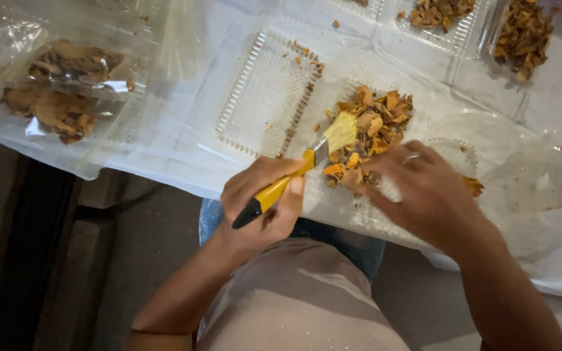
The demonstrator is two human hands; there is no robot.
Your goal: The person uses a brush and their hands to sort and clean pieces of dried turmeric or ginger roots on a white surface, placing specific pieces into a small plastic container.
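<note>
Holding: our left hand (261, 198), fingers clamped round the yellow brush (294, 175)
Bristles: on orange chips (372, 130)
Right hand (424, 188): fingers spread, steadying the clear tray (261, 91)

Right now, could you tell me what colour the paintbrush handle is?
Yellow with a black tip, on the paintbrush handle; head view.

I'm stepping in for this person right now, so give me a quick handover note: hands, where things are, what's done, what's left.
Left hand grips the yellow-handled brush, bristles on the orange-brown dried pieces in the clear tray.
Right hand rests on that pile, steadying it.
Done: trays at top right hold pieces; bags at left are filled.
Left: this pile is being brushed; the tray lid is nearly empty.
</note>
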